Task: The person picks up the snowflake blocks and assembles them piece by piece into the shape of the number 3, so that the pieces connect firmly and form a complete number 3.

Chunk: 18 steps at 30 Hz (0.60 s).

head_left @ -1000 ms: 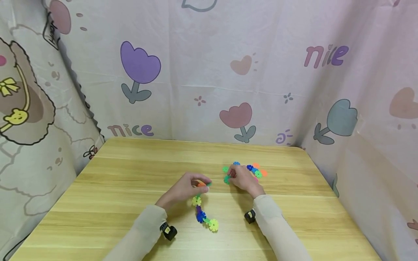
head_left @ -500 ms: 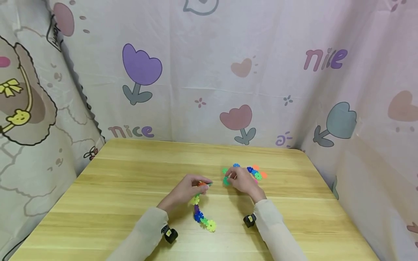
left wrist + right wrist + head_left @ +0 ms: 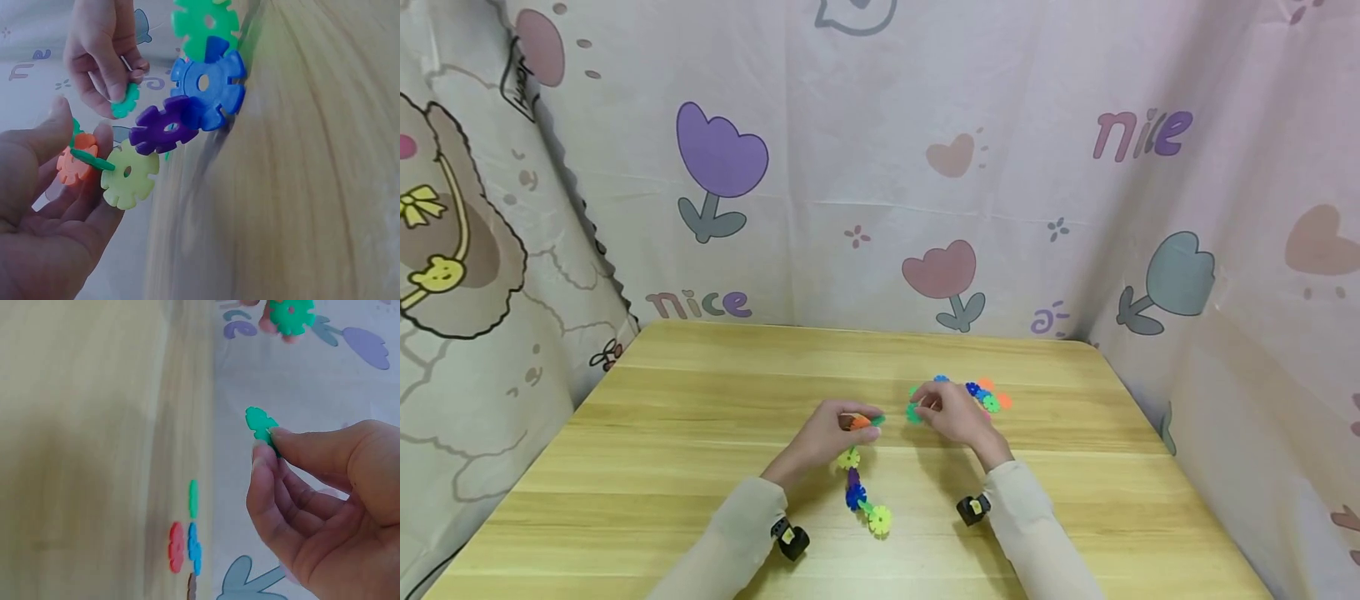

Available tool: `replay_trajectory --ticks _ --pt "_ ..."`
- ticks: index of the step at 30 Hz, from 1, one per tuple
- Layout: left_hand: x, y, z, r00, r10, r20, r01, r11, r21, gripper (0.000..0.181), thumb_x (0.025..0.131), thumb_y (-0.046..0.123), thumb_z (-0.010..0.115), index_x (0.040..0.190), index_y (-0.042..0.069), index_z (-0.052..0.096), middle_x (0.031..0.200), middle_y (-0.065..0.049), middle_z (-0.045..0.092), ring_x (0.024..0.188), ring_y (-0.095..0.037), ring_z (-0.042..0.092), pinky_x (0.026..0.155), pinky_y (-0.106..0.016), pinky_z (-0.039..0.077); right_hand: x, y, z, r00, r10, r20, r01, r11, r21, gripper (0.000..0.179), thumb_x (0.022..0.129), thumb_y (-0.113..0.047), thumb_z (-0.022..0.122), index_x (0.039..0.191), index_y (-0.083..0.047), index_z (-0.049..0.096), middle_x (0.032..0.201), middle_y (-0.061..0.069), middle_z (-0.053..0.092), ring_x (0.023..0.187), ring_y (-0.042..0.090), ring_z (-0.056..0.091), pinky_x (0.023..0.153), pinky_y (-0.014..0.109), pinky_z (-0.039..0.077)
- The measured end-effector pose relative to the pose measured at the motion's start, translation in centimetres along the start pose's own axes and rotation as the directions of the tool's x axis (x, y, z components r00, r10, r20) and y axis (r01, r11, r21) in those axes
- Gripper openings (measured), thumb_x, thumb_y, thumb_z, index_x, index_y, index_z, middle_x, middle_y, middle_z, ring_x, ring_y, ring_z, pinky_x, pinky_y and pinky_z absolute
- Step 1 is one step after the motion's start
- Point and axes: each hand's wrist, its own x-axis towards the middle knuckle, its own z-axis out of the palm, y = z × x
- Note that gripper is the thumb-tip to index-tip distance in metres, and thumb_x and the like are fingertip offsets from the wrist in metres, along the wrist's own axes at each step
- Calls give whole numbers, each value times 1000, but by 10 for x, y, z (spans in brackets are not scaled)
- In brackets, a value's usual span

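My left hand pinches the upper end of a chain of interlocked plastic snowflake discs. In the left wrist view an orange disc and green discs sit at its fingers, followed by a pale yellow disc, a purple disc and a blue disc. The chain curves down toward the person, ending in a yellow disc. To the right, my right hand pinches a single green snowflake disc between thumb and forefinger. That disc is apart from the chain.
Loose discs, among them a light green one and an orange one, lie on the wooden table beyond and beside the right hand. A printed curtain hangs behind the table. Each wrist wears a small black camera.
The right hand, pinching its green disc, has shifted slightly left toward the left hand. The chain's lower end has swung a little to the left. The left hand has barely moved.
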Motion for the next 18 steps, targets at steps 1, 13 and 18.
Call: replay_trajectory --ticks 1,13,18 --pt "0 0 0 1000 -1 -6 1 1000 -6 40 96 26 75 130 6 70 135 -14 69 104 -28 75 89 -43 62 0 -2 0 1000 -10 3 10 1000 14 10 97 -8 70 106 -8 75 88 4 72 70 10 61 61 23 53" --pt "2 0 0 997 -36 -65 35 999 -7 36 94 29 78 125 12 73 134 -12 68 100 -24 76 87 -40 62 -7 -30 0 990 -137 24 132 979 153 14 97 -3 68 111 -4 74 89 10 72 71 27 69 61 24 57" --pt "2 -1 -1 996 -45 -71 45 999 -5 35 94 26 77 125 11 73 133 -13 69 95 -24 76 83 -38 64 -10 -34 0 988 -150 38 142 976 168 14 97 -4 68 110 -4 73 87 10 72 72 34 69 59 25 57"
